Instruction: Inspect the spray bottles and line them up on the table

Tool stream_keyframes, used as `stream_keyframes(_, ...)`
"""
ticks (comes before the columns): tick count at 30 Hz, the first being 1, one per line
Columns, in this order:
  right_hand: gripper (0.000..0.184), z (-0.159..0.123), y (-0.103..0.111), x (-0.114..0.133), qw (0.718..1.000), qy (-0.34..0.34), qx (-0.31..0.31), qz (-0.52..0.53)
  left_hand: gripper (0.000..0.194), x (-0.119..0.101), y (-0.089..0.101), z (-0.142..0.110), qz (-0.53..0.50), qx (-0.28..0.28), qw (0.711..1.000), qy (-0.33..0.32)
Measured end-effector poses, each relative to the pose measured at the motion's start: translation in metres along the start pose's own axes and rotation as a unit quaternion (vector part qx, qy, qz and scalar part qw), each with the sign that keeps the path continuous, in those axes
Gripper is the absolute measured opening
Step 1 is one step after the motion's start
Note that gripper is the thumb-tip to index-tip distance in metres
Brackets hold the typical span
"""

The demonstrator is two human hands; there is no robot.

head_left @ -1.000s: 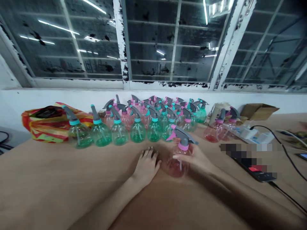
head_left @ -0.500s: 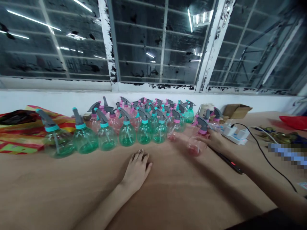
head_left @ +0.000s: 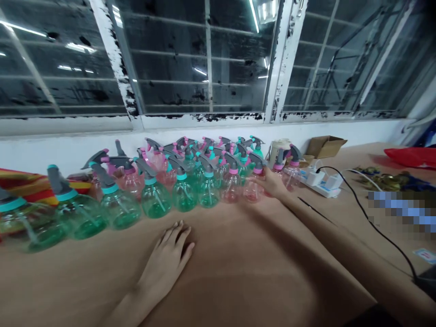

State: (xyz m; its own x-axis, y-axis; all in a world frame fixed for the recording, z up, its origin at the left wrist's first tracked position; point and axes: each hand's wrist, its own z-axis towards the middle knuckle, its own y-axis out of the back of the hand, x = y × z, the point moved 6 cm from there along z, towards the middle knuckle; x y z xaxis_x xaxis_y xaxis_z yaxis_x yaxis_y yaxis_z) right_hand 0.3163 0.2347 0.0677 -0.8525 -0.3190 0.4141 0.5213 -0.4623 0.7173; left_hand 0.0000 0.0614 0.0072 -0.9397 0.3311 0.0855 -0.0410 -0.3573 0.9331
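My right hand (head_left: 272, 182) has its fingers around a pink spray bottle (head_left: 252, 191) with a grey trigger head, which stands upright at the right end of the front row. Another pink spray bottle (head_left: 232, 188) stands just left of it. My left hand (head_left: 169, 252) lies flat on the brown table (head_left: 218, 290), fingers stretched out, holding nothing. In front of its fingertips stand green spray bottles, among them one (head_left: 184, 195) with a turquoise collar. More pink and green bottles crowd behind, partly hidden.
Right of the bottles lie a white power strip (head_left: 322, 184) with plugged-in chargers and a black cable (head_left: 378, 229). Further back are a cardboard box (head_left: 326, 147) and a red bag (head_left: 408, 156). A colourful bag (head_left: 27, 179) lies at the left, below the barred windows.
My right hand has brought the pink bottle leftward and back, beside the other pink one in the front row. The view has turned right. My left hand still rests on the table.
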Motion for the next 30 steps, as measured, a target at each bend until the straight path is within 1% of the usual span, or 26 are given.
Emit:
stream_keyframes(4, 0.054, 0.006, -0.006, 0.003, 1.000, 0.012, -0.002, 0.027, 0.044, 0.003, -0.002, -0.001, -0.008, 0.001, 1.000, 0.005)
stream_keyframes(7, 0.056, 0.003, -0.002, 0.006, 0.998, 0.016, -0.016, 0.055, 0.044, 0.003, -0.002, -0.001, -0.008, -0.004, 1.000, 0.002)
stream_keyframes(10, 0.061, -0.008, 0.013, 0.005, 0.996, 0.009, -0.041, 0.075, 0.044, 0.003, 0.000, -0.002, -0.004, -0.006, 1.000, -0.001)
stream_keyframes(12, 0.057, -0.018, 0.028, 0.000, 0.995, -0.002, -0.056, 0.081, 0.045, 0.003, 0.001, -0.001, -0.002, -0.010, 1.000, -0.005)
stream_keyframes(15, 0.044, -0.028, 0.051, -0.017, 0.994, -0.034, -0.076, 0.073, 0.046, 0.003, 0.000, -0.001, 0.002, -0.013, 1.000, -0.011)
stream_keyframes(18, 0.048, -0.027, 0.065, -0.040, 0.990, -0.078, -0.106, 0.044, 0.045, 0.005, -0.002, -0.001, 0.001, -0.013, 1.000, -0.012)
stream_keyframes(21, 0.059, -0.016, 0.061, -0.054, 0.987, -0.103, -0.124, 0.017, 0.044, 0.007, -0.005, -0.001, -0.003, -0.015, 1.000, -0.013)
stream_keyframes(24, 0.065, -0.003, 0.048, -0.056, 0.983, -0.121, -0.137, -0.003, 0.044, 0.009, -0.004, -0.001, -0.005, -0.025, 1.000, -0.005)
stream_keyframes(27, 0.062, 0.007, 0.040, -0.052, 0.980, -0.137, -0.146, -0.015, 0.044, 0.008, -0.002, -0.001, -0.008, -0.029, 1.000, -0.002)
stream_keyframes(30, 0.055, 0.009, 0.045, -0.049, 0.980, -0.137, -0.140, -0.019, 0.045, 0.006, 0.001, -0.002, -0.003, -0.024, 1.000, 0.001)
